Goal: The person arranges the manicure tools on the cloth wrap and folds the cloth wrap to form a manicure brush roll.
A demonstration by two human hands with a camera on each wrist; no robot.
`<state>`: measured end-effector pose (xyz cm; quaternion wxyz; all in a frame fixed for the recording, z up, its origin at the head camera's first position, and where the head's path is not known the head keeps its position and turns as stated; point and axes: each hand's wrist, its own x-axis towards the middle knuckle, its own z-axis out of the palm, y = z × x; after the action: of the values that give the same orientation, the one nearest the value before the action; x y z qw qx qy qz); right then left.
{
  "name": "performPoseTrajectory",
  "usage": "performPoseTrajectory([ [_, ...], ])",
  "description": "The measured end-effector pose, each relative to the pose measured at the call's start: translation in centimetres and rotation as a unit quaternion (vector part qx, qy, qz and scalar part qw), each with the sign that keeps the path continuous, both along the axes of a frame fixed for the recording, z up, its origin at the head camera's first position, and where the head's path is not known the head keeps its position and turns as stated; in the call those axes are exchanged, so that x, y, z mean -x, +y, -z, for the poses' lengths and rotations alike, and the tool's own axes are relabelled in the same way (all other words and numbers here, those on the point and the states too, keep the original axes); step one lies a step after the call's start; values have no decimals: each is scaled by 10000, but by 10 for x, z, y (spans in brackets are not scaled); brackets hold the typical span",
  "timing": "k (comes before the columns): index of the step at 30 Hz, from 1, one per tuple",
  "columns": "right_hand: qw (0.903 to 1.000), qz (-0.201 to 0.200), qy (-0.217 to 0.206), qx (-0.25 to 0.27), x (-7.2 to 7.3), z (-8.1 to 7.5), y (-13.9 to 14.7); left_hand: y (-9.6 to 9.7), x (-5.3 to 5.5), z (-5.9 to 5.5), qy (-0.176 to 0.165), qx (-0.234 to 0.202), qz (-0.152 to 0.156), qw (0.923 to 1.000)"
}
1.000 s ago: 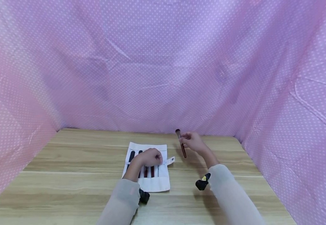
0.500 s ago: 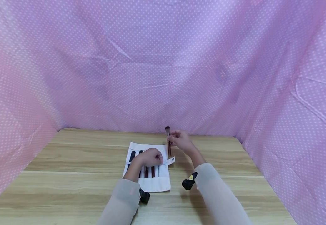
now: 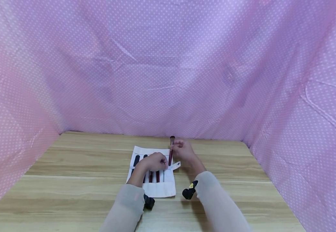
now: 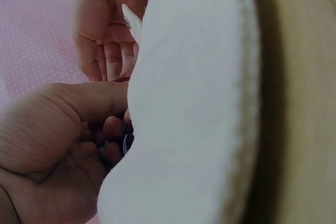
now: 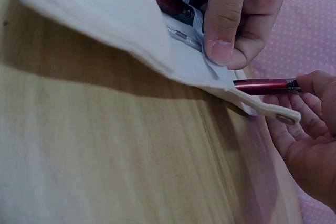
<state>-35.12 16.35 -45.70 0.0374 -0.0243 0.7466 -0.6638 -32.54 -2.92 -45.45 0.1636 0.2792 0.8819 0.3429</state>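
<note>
A white fabric brush roll (image 3: 160, 190) lies unrolled on the table, with several tools held in it. My left hand (image 3: 156, 161) is over its middle. In the right wrist view the left thumb and finger pinch the pale elastic band (image 5: 198, 20), lifting it near the roll's right side. My right hand (image 3: 184, 152) holds a makeup brush (image 3: 170, 157) by its dark red handle, bristles pointing away. The handle's lower end is at the band beside the left fingertips; whether it is under the band is hidden.
The roll's snap strap (image 3: 176, 165) sticks out to the right, beneath the right hand. Dark-handled tools (image 3: 136, 160) sit in the roll's left part. A pink dotted cloth (image 3: 168, 80) hangs behind the wooden table (image 3: 69, 187).
My right hand has carried the makeup brush left and then down toward the roll, its handle end reaching the band. The left hand has stayed in place.
</note>
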Motion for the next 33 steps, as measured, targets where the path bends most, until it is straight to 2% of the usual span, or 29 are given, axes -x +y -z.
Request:
performPoseTrajectory([
  [4, 9999, -96, -76, -10, 2, 6, -1, 0, 0, -1, 24, 3, 41, 10000],
  [10, 9987, -415, -238, -181, 0, 6, -2, 0, 2, -1, 94, -11, 100, 9999],
  [19, 9968, -725, -217, -274, 0, 7, -1, 1, 3, 0, 79, -29, 57, 9999],
  [26, 9968, -732, -287, -149, 0, 5, -1, 0, 5, 1, 178, 4, 109, 9998],
  [33, 9971, -586, -212, -432, 1, 6, -2, 0, 5, 1, 148, -20, 103, 9998],
])
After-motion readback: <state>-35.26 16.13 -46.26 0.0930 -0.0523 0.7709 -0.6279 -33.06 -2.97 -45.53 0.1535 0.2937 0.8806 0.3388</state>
